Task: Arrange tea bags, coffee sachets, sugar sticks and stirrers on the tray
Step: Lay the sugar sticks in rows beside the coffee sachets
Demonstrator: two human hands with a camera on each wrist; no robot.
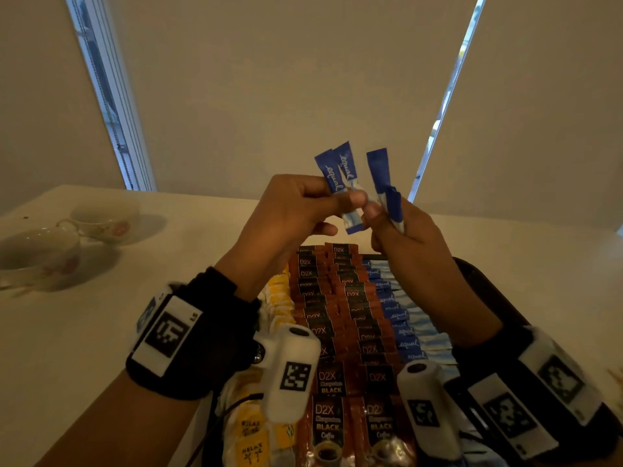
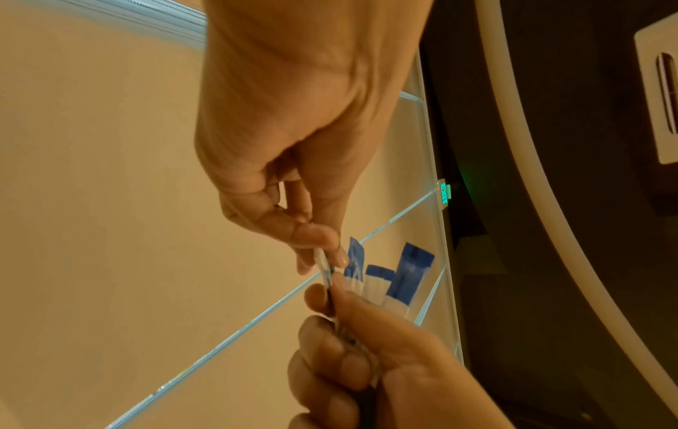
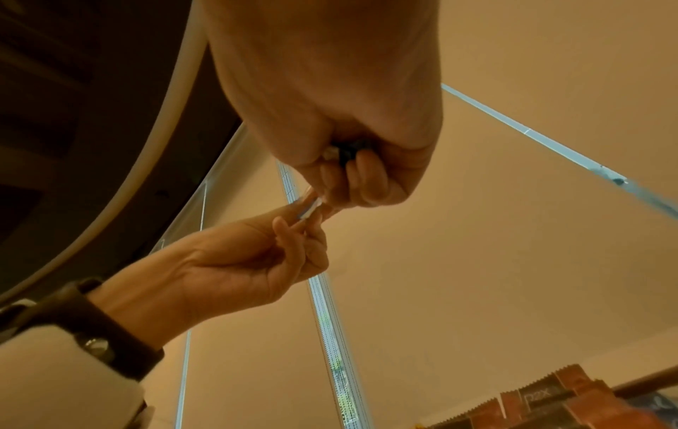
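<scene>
Two blue sugar sticks (image 1: 338,176), printed "equal", pinched betw thumb and forefinger of left hand (image 1: 286,214) at frame centre, tips pointing up. More sticks (image 1: 387,190) clamped in right hand (image 1: 408,237), fingers curled round them; count can't be told. Hands touching at fingertips, held above tray (image 1: 485,284). On tray, lower centre: yellow tea bags (image 1: 251,429) marked "RELAX", coffee sachets (image 1: 328,419) marked "D2X BLACK Coffee", row of "equal" sticks (image 1: 404,328).
</scene>
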